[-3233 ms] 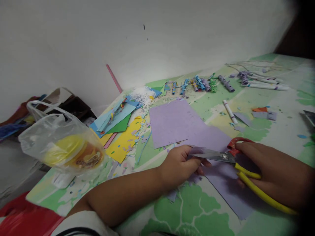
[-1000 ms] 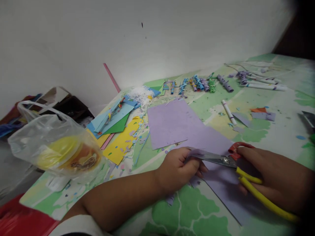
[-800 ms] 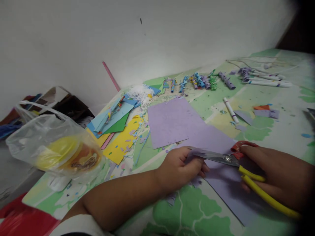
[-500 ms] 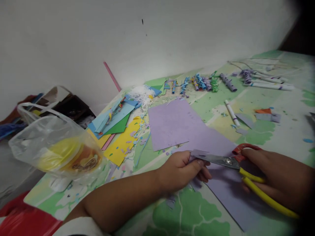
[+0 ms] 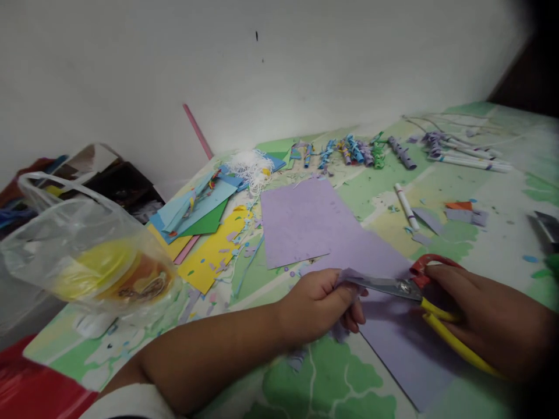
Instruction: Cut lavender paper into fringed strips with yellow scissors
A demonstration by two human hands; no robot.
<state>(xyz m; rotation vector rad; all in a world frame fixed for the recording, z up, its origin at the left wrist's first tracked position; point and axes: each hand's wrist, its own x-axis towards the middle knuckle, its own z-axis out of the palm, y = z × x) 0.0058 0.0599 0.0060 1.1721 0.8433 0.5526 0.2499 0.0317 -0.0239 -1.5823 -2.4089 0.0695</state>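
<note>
My left hand [image 5: 325, 299] pinches a small purple piece of paper [image 5: 348, 273] between thumb and fingers. In my right hand [image 5: 484, 305] is a pair of scissors [image 5: 406, 288] with one red and one yellow handle. The blades point left and reach the purple piece at my left fingertips; they look nearly closed, and their tips are partly hidden by the paper. Beneath both hands lies a large purple sheet [image 5: 406, 361], and another purple sheet [image 5: 301, 221] rests farther back.
A clear plastic bag [image 5: 52, 233] holding a yellow-lidded jar [image 5: 109, 267] stands at the left. Coloured sheets [image 5: 209, 256], white string [image 5: 248, 166] and paper scraps lie beyond. Decorated paper rolls [image 5: 356, 150] line the wall side, with white markers [image 5: 406, 206] to the right.
The scissor handles have drawn closer together, and the blades have closed somewhat on the purple piece. The whole view has shifted slightly.
</note>
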